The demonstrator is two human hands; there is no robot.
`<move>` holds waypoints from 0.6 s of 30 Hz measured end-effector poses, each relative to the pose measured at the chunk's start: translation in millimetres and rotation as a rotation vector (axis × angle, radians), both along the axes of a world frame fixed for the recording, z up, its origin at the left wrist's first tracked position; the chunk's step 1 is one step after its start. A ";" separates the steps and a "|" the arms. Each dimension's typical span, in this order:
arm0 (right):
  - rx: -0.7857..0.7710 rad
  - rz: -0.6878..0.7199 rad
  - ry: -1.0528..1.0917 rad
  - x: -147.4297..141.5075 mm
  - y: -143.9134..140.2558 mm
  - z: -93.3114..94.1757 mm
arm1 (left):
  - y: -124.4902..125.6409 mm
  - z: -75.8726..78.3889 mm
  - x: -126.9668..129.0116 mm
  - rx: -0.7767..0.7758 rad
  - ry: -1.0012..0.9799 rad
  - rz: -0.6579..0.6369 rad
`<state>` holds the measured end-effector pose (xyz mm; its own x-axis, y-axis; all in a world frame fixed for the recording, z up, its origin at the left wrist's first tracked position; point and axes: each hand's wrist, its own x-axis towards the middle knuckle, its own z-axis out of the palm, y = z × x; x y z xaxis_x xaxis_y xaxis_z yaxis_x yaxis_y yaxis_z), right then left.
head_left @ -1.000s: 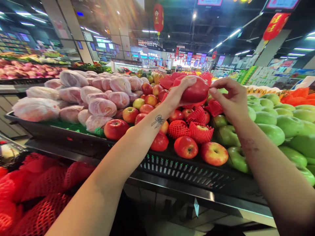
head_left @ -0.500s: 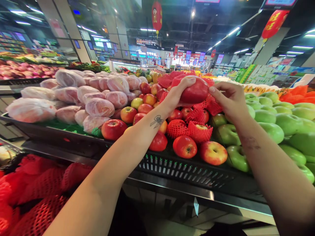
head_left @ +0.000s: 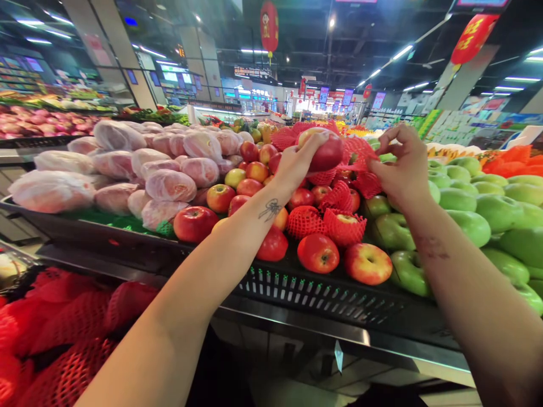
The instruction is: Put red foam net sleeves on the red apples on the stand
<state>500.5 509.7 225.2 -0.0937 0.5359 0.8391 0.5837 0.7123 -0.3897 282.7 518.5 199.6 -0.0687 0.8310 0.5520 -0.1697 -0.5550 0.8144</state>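
Observation:
My left hand [head_left: 299, 161] is closed around a large red apple [head_left: 330, 151], its thumb over the top, above the heap of fruit. A red foam net sleeve [head_left: 357, 151] stretches from beside the apple to my right hand [head_left: 399, 169], which pinches it between thumb and fingers. Whether the sleeve still touches the apple I cannot tell. Below lie loose red apples [head_left: 318, 252], some wrapped in red foam nets [head_left: 306, 221]. Green apples [head_left: 464, 228] are heaped beside my right forearm.
Film-wrapped pinkish fruit [head_left: 169, 185] is piled on the left. A black slotted crate edge [head_left: 314, 294] runs along the front of the display. At lower left, a container holds red foam nets [head_left: 63, 322]. A red lantern [head_left: 269, 28] hangs overhead.
My right hand has moved away from the apple, slightly right and up, drawing the red net out between them. The left hand has shifted a little left with the apple.

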 end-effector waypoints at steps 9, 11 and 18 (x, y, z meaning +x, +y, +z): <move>0.006 0.067 -0.405 0.9 -4.0 0.2 | -1.6 2.8 -3.6 -0.112 -0.030 0.072; -0.035 0.048 -0.412 0.1 -0.3 -1.2 | 3.6 2.9 -3.7 -0.086 -0.003 0.114; -0.189 0.111 -0.326 -10.9 -5.7 -5.4 | 0.8 8.3 2.9 0.091 -0.002 -0.046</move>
